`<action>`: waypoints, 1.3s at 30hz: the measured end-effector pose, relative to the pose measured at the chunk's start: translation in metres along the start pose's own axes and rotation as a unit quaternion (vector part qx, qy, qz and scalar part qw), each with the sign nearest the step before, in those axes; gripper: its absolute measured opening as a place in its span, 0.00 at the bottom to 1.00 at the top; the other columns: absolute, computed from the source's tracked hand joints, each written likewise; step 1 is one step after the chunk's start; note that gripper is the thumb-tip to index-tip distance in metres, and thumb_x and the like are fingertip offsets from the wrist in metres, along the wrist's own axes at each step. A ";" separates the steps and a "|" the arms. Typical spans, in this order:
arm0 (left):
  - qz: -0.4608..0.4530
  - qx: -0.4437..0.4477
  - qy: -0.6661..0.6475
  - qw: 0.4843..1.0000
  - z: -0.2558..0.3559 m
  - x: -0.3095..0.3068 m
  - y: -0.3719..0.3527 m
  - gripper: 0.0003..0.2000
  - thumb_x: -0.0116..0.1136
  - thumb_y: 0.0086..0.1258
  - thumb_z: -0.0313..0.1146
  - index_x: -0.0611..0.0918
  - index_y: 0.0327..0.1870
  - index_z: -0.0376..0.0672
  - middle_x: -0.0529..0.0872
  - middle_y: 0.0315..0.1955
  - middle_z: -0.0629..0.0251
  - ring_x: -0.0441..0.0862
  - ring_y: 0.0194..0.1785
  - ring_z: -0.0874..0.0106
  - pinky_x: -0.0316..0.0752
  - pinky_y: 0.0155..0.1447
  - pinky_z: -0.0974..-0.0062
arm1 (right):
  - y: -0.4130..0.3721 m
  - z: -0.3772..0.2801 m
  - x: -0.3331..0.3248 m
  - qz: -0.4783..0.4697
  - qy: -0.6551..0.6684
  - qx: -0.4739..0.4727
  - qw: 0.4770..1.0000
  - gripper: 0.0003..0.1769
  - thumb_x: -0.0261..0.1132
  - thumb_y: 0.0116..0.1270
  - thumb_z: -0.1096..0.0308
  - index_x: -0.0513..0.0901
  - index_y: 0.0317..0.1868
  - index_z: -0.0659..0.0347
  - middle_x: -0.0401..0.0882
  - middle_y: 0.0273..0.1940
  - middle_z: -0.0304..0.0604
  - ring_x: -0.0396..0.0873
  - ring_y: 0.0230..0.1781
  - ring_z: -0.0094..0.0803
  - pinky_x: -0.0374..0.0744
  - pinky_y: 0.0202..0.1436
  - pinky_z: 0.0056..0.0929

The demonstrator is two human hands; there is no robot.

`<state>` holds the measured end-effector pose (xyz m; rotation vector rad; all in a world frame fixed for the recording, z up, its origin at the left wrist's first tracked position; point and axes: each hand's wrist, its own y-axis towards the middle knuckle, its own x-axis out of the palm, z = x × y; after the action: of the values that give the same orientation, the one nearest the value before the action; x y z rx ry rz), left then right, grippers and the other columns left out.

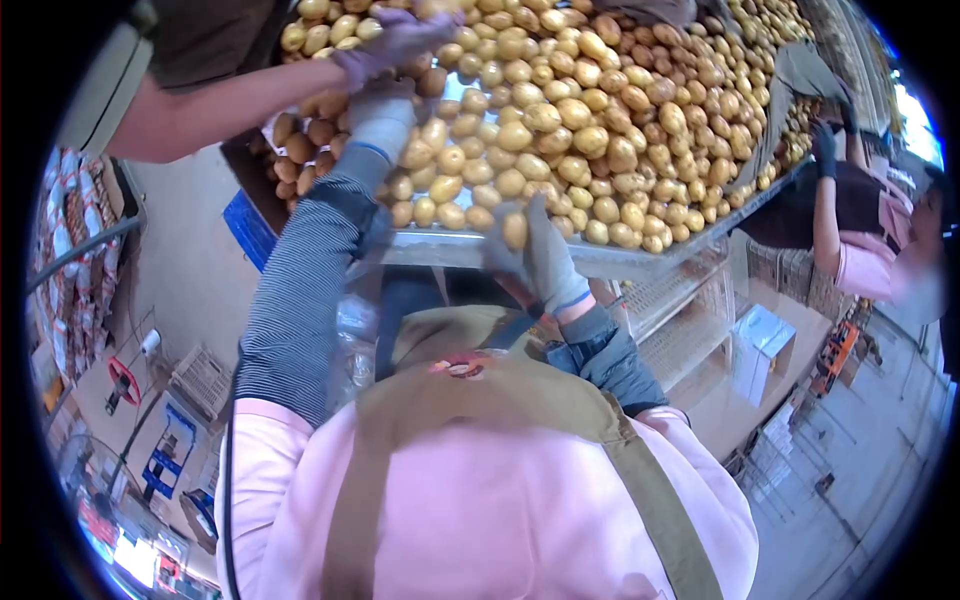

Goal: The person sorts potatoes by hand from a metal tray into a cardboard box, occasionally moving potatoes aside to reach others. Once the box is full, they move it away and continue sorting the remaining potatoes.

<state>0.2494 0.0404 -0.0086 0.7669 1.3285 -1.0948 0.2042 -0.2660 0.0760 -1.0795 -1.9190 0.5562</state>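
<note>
Many yellow-brown potatoes (590, 140) lie spread on a metal sorting table (470, 238) in front of me. My left hand (382, 122), in a grey-white glove, reaches over the table's left part among the potatoes; its fingers are blurred and partly hidden, so its grip does not show. At the table's near edge is my right hand (548, 262), gloved too, its fingers closed around a potato (515, 230). Darker brown potatoes (300, 148) sit in a compartment to the left of my left hand.
A co-worker's purple-gloved hand (395, 42) crosses just above my left hand. Another person in dark gloves (824, 150) works at the right side. White crates (680, 320) stand under the table, a white box (762, 345) beside them. Filled sacks (80, 250) are stacked far left.
</note>
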 end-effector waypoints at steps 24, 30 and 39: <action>-0.029 0.303 -0.352 0.885 0.156 -0.085 -0.139 0.17 0.60 0.74 0.32 0.80 0.62 0.41 0.85 0.53 0.53 0.83 0.56 0.51 0.78 0.60 0.60 | -0.191 -0.047 -0.170 0.284 0.235 -0.210 0.905 0.24 0.53 0.81 0.51 0.74 0.61 0.63 0.80 0.44 0.43 0.80 0.33 0.27 0.80 0.32 0.20; 0.081 0.521 -0.045 0.849 0.260 -0.060 -0.068 0.22 0.54 0.70 0.32 0.77 0.67 0.49 0.77 0.67 0.59 0.72 0.71 0.60 0.64 0.75 0.57 | -0.178 0.027 -0.225 0.352 0.250 -0.190 0.882 0.18 0.63 0.76 0.56 0.80 0.54 0.62 0.81 0.41 0.38 0.81 0.38 0.27 0.81 0.36 0.21; 0.137 0.579 0.076 0.800 0.276 -0.023 -0.015 0.17 0.54 0.65 0.34 0.81 0.56 0.49 0.82 0.49 0.60 0.78 0.56 0.60 0.66 0.69 0.53 | -0.347 0.187 -0.253 0.563 0.077 -0.239 0.788 0.18 0.61 0.75 0.59 0.81 0.58 0.61 0.83 0.51 0.43 0.82 0.47 0.34 0.82 0.50 0.31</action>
<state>0.3373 -0.2151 0.0526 1.9051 0.4881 -1.5946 -0.0474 -0.6602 0.1034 -2.5340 -1.0886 0.5586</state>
